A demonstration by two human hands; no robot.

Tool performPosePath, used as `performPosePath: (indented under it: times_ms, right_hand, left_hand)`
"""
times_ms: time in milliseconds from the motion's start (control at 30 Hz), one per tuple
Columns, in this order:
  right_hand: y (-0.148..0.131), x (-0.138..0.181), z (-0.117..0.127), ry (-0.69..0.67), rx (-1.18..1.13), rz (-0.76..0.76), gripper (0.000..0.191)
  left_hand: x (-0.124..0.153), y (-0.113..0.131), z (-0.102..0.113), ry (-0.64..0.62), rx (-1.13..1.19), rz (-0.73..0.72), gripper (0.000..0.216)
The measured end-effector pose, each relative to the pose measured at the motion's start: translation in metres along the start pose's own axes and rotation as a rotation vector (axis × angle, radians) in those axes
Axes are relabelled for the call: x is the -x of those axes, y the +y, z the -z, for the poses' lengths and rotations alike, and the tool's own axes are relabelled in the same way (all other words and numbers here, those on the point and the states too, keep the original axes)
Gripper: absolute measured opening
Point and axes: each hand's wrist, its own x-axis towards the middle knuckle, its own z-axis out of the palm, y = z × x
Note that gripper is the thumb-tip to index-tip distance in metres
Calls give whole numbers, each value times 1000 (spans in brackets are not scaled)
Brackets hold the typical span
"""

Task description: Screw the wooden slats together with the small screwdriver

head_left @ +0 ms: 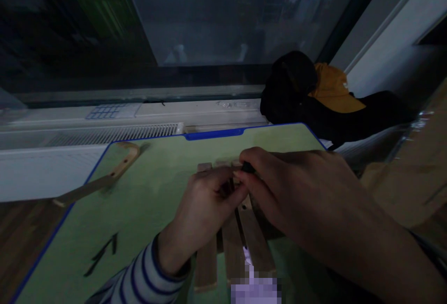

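Observation:
Over the middle of the green table board, my two hands meet above a set of wooden slats lying side by side. The thumb and forefinger of my right hand pinch a small black piece; its exact kind does not show. Close against those fingertips, my left hand is closed, thumb and fingers drawn together over the slats. What it grips, if anything, is hidden. The right slat has a dark hole. My hands cover much of the slats' far ends.
A bent wooden piece with holes overhangs the board's left edge. Thin black parts lie front left. Beyond are a radiator, a windowsill, a black bag and an orange cap. Cardboard stands right.

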Motion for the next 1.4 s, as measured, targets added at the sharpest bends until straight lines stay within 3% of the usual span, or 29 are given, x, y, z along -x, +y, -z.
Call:
performPosePath:
  times_ms: [167,500,667,900,1167,1400]
  right_hand:
    - [11,-2,-4,-30,-93,11,11]
    - [28,-4,2,-39,-280,175,31]
    - [23,1,5,-12,-225,141,13]
    - [10,4,11,-28,-151,75,6]
    - [13,0,1,-35,-109,67,10]
    - [25,-3,0,-7,-308,146,25]
  left_hand:
    - [0,-1,-4,110,-43,-1,3]
    - [-1,2,0,82,-71,-12,16]
    - [-1,0,5,-4,23,-27,8]
    - [-1,-1,12,-160,106,-19,19]
    - [0,8,3,46,-109,41,9]
    - [1,3,3,43,-98,-6,11]
